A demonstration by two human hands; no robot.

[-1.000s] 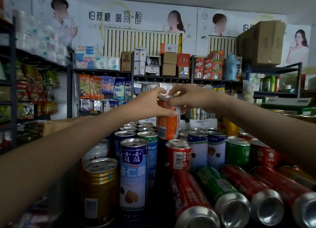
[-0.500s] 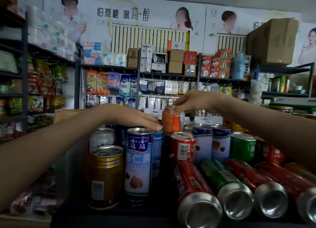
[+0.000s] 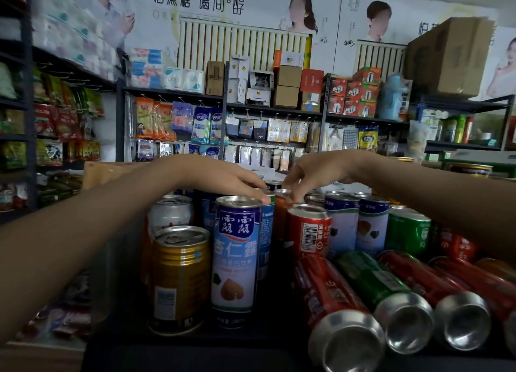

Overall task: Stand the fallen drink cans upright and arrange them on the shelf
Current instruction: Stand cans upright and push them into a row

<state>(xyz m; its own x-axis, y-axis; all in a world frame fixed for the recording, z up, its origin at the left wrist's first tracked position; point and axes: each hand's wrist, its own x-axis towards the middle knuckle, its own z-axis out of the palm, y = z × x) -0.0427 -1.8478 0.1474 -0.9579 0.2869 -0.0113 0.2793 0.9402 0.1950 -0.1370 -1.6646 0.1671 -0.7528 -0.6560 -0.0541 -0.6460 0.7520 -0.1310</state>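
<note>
Right now my left hand (image 3: 223,179) lies flat and relaxed over the standing cans, fingers straight, tips on the rim of a can just behind the tall blue-and-white can (image 3: 236,254). My right hand (image 3: 315,173) arches down from the other side, fingertips on the metal top of the orange can (image 3: 280,218); I cannot tell whether they pinch the rim or only touch it. That orange can stands upright in the cluster, between the tall blue-and-white one and a red can (image 3: 307,232) that carries a white barcode panel and the characters 回收.

The tall can reads 露露 in white on a blue band, then 杏仁露 in blue on a pale body, with a brown almond picture low down; the small print at its foot is too fine to be sure of. Left of it stands a squat gold can (image 3: 180,276), ribbed round the shoulder, with a pull-tab lid and a white label patch. Behind the gold one is a plain silver can (image 3: 170,212).

On the right, fallen cans lie on their sides on the dark shelf (image 3: 195,352), bare concave aluminium bottoms towards me: a red one (image 3: 329,296), a green one (image 3: 374,285), another red (image 3: 418,276).

The wall poster (image 3: 198,1) reads 怕蔗糖 喝简·醇
</note>
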